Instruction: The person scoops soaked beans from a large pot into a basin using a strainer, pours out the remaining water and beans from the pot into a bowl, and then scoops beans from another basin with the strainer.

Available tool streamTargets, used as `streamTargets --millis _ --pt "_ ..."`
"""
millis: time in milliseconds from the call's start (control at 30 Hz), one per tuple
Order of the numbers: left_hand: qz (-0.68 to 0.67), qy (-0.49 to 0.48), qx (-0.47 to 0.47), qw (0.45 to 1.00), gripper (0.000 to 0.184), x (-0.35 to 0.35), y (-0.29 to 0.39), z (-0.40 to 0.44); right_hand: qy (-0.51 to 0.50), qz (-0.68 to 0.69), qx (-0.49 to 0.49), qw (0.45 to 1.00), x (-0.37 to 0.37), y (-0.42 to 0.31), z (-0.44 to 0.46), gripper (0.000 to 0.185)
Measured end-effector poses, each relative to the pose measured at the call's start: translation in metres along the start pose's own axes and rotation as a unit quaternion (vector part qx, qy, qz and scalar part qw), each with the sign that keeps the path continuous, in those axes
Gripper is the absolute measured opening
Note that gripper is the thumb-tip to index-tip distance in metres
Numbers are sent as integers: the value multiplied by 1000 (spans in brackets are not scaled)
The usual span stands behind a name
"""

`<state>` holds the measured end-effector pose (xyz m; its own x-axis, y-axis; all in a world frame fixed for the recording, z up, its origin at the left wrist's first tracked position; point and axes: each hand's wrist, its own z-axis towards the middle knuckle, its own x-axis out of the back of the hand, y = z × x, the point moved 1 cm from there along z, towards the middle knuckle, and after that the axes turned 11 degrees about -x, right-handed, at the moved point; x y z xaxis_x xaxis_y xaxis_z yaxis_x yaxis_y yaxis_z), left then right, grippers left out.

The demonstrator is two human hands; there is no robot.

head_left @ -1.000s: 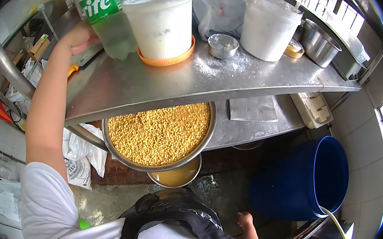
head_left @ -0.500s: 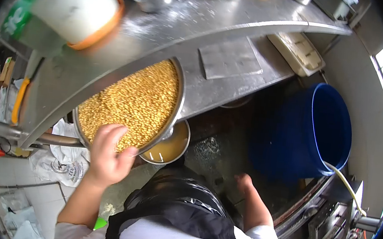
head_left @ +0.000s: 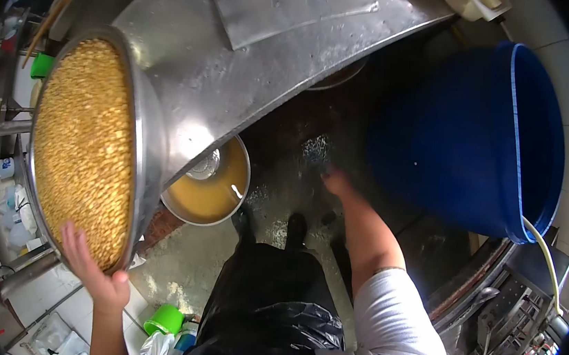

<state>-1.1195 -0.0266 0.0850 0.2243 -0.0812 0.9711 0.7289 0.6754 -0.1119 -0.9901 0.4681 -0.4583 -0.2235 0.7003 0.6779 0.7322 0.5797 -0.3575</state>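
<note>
My left hand (head_left: 91,268) is at the near rim of a wide metal bowl (head_left: 153,129), its fingers stretched out over the rim and its thumb apart. Small yellow grains or split beans (head_left: 86,150) fill the bowl, which rests on the steel counter's left end. My right hand (head_left: 336,181) hangs low over the dark floor, left of a large blue barrel (head_left: 441,138). It is blurred, and its fingers cannot be made out. Below the counter edge, between the bowl and my right hand, stands a metal pot (head_left: 207,200) of yellowish liquid with a shiny metal piece in it.
A flat grey sheet (head_left: 282,4) lies on the steel counter (head_left: 239,82). The blue barrel has a pale hose (head_left: 542,243) at its rim. Metal machinery (head_left: 512,319) stands at the lower right. A green container (head_left: 164,319) is on the floor at my left.
My view has swung down and closer to the floor, so the bowl appears further left. My right arm reaches further forward. My left hand stays by the bowl's rim.
</note>
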Motion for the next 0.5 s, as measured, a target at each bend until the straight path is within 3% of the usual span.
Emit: streamTargets --millis 67,233,300,367,433,500 --pt "-33 -3 26 999 99 0 1 0 2 16 -11 1000 4 -18 27 61" --pt "-104 40 102 988 117 -12 -6 -19 22 -23 6 999 -9 -40 135 71" --pt "-95 35 103 989 117 -13 -13 -22 200 -37 99 974 16 -63 155 80" --pt "-60 26 99 993 116 -9 -18 -18 197 -134 49 970 4 -71 226 85" --pt "-24 9 99 995 116 -9 -15 -9 111 -63 36 991 58 -113 224 86" --pt "1 -3 103 995 115 -14 -12 -4 128 -93 76 985 53 -117 280 86"
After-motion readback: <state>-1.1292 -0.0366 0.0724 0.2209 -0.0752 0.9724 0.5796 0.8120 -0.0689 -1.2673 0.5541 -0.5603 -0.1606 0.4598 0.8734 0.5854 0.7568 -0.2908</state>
